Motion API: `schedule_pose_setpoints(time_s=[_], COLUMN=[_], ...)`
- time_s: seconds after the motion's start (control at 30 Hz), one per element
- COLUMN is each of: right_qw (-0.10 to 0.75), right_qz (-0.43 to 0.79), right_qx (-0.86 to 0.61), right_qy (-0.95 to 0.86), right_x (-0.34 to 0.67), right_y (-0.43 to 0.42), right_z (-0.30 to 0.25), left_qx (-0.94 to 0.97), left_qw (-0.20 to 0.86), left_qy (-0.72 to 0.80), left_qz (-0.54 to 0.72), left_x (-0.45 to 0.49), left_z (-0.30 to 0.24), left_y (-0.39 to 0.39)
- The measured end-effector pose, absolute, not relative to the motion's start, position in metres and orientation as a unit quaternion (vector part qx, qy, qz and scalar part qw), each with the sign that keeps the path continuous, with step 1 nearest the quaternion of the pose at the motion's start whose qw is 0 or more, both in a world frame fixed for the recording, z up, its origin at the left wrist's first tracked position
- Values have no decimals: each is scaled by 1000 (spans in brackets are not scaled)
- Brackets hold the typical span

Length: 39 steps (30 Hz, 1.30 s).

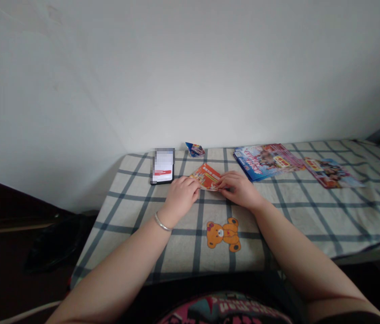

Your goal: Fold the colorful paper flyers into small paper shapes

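An orange printed paper sheet (207, 176), folded in part, lies on the checked tablecloth between my hands. My left hand (183, 194), with a silver bangle at the wrist, closes its fingers on the paper's left edge. On the right edge, my right hand (239, 188) pinches the same paper between thumb and fingers. A small folded blue paper piece (195, 150) stands just beyond, near the wall. To the left of the sheet is a phone (163, 166) with a lit screen, partly blurred.
A stack of colourful flyers (266, 161) rests to the right, with another flyer (334, 173) beside it. A bear picture (223, 235) shows on the checked tablecloth (129, 211) in front of me. The white wall (190, 72) borders the table's far edge.
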State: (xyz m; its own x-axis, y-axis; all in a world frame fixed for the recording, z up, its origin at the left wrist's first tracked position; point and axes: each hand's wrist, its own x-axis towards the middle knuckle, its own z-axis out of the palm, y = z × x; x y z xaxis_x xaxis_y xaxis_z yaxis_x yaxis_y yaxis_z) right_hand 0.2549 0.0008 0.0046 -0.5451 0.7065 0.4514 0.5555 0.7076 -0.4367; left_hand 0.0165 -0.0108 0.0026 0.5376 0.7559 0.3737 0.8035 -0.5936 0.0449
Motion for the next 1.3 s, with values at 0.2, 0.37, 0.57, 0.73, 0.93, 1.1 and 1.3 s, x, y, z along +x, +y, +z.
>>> schedule_pose_setpoints(time_s=[0.2,0.37,0.57,0.73,0.93,1.1,1.3], right_qw=[288,292,318,327,339,366,404], right_qz=[147,147,130,137,100,114,185], right_qx=[-352,-345,-321,-317,-333,-367,-377], right_qy=[-878,-880,-883,-879,-874,-847,-813], right_x=[253,252,253,254,253,255,257], right_y=[-4,-6,-6,-8,-12,-12,-11], right_z=[12,13,7,7,8,6,6], left_qx=[-882,-887,-884,-893,-891,-914,-935], left_qw=[41,15,30,48,88,47,-17], left_qy=[-429,-401,-426,-414,-421,-371,-312], left_qz=[-193,-227,-191,-169,-148,-156,-167], left_x=[15,17,17,16,19,19,17], left_z=[-2,-3,-3,-4,5,6,3], left_y=[-7,-6,-8,-8,-15,-17,-14])
